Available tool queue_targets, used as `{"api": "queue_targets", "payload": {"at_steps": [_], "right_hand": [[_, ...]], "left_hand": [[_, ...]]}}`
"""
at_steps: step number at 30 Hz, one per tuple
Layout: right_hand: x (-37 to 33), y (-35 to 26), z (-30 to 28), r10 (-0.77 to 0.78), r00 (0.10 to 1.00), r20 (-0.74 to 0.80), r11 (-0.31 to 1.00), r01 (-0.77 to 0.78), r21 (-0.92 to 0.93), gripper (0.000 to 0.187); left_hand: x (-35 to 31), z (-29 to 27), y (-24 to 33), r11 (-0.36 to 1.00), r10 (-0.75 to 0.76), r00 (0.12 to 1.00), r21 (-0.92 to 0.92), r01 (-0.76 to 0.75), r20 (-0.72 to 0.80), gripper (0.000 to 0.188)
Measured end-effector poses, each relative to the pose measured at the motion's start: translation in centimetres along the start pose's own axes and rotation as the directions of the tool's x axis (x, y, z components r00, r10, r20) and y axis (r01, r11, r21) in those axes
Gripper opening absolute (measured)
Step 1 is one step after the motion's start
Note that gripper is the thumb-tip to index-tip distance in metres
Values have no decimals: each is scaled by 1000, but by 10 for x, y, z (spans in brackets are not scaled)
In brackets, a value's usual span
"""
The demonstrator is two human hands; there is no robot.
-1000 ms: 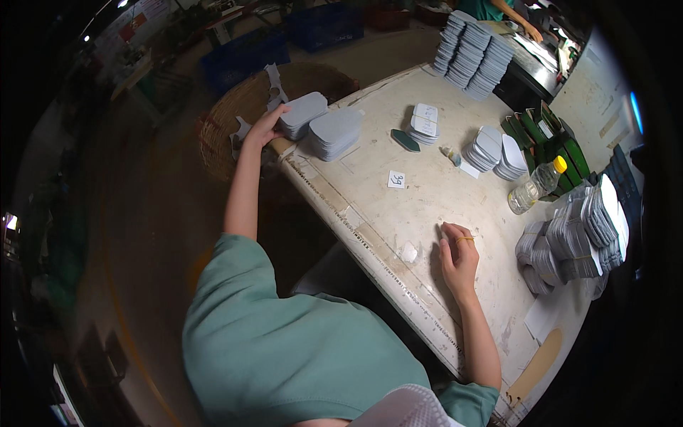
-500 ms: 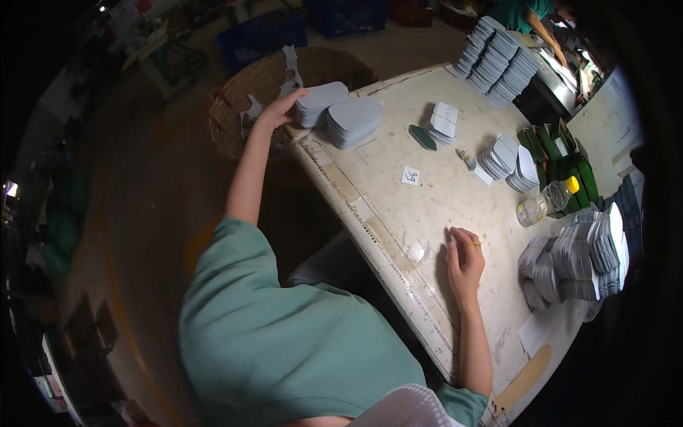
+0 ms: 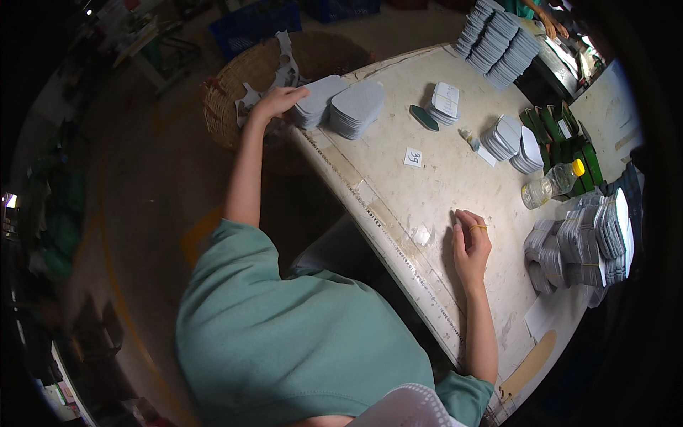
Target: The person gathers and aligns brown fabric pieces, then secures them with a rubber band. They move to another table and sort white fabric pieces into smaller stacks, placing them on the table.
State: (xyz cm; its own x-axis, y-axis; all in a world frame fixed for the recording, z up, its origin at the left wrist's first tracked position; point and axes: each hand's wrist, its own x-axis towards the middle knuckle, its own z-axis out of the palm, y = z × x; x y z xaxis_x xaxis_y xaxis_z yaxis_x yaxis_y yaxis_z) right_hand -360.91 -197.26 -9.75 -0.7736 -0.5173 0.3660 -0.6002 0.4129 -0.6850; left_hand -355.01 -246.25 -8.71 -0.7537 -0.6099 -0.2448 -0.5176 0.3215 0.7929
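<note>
At the table's far left corner stand two side-by-side stacks of thin, pale grey, rounded flat pieces. My left hand (image 3: 279, 103) is closed on the outer side of the left stack (image 3: 320, 99), fingertips over its top edge and thumb hidden. The right stack (image 3: 357, 110) stands close beside it, untouched. My right hand (image 3: 472, 245) lies on its side on the tabletop, holding nothing, fingers loosely bent and thumb apart. A yellow rubber band (image 3: 478, 227) is looped about its fingers. A scuffed white patch (image 3: 421, 235) shows on the table left of it.
A wicker basket (image 3: 226, 96) with grey cut-out scraps adjoins the corner. On the table are a banded stack (image 3: 445, 99), a green pointed piece (image 3: 425, 118), a small card (image 3: 413, 157), a yellow-capped bottle (image 3: 548, 186) and bundled grey pieces (image 3: 580, 245). A co-worker's hands (image 3: 553, 25) show beyond.
The view has shifted slightly, so the table appears higher. The left stack, under my left hand, has slid a little nearer, more level with the right stack. My right hand keeps its pose.
</note>
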Motion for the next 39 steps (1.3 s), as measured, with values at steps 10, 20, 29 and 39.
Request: {"api": "queue_targets", "payload": {"at_steps": [10,20,29,39], "right_hand": [[-1,0,0,-4,1000,12,1000,4,6,22],[-2,1,1,42,999,19,999,-42,12,22],[-3,-11,-27,-69,919,389,981,133,-140,48],[-35,0,-55,17,938,346,964,77,-256,50]], "left_hand": [[2,-2,-21,981,180,983,82,-177,-32,54],[-47,35,30,760,645,451,461,-458,-616,38],[-77,203,199,287,953,257,201,-937,-161,61],[-9,356,238,372,841,486,399,-838,238,82]]}}
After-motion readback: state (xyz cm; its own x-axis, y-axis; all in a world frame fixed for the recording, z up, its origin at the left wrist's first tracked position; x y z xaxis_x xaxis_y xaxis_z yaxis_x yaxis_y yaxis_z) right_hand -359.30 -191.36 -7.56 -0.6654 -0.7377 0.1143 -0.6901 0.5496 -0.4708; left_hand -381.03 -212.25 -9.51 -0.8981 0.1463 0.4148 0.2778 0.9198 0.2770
